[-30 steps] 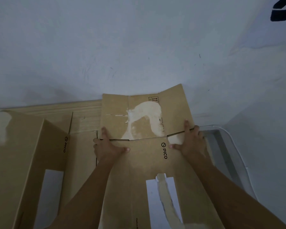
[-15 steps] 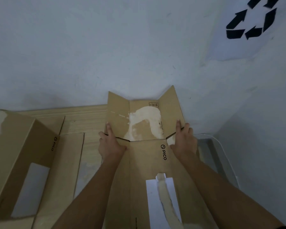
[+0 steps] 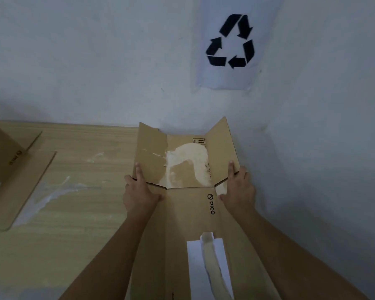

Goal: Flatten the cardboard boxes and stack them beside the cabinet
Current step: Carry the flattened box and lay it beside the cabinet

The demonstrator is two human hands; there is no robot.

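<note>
A flattened brown cardboard box point(image 3: 188, 215) marked PICO lies between my arms, its far flaps point(image 3: 182, 161) bent up against the white wall. A white label with peeling tape point(image 3: 208, 263) sits on its near part. My left hand point(image 3: 139, 191) grips the box's left edge at the flap fold. My right hand point(image 3: 236, 187) grips the right edge at the same height. A second PICO box point(image 3: 13, 169) lies at the far left, partly out of frame.
The floor point(image 3: 85, 213) is light wood with pale smears. A white wall point(image 3: 95, 61) stands straight ahead, with a recycling sign point(image 3: 230, 42) on it at upper right. White surface point(image 3: 323, 169) close on the right side.
The view has swung right and up, showing the whole recycling sign. The box in my hands has moved right toward the corner and its side flaps fold up more. The left box has slid out of frame.
</note>
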